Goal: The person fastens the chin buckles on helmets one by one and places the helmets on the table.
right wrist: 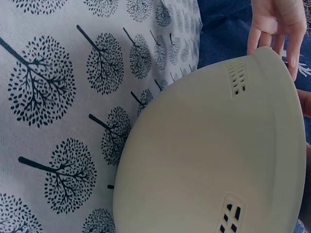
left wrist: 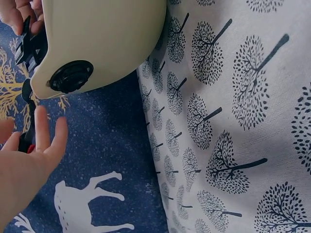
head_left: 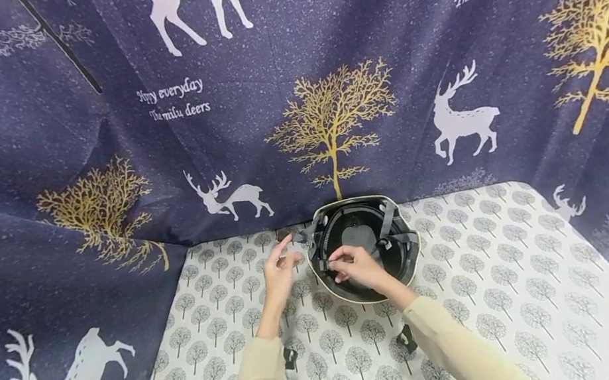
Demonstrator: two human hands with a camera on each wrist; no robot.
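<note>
A cream helmet (head_left: pixel 372 300) lies upside down on the table, its black inner band and grey straps facing up. With thumb and fingers, my right hand (head_left: pixel 356 266) pinches a small black clip (left wrist: pixel 30 48) at the helmet's left rim. Left of that rim is my left hand (head_left: pixel 278 275), its fingers loosely extended and holding nothing. A black strap (left wrist: pixel 31 116) with a red spot runs out from the rim, just beyond the left fingers. In the left wrist view a round black knob (left wrist: pixel 72 76) shows on the shell; the right wrist view shows vent holes.
The table (head_left: pixel 491 293) wears a white cloth printed with trees. Behind it hangs a dark blue curtain (head_left: pixel 246 132) with deer and golden trees, close to the helmet's far rim. Small black pieces (head_left: pixel 290 358) show beside both sleeves.
</note>
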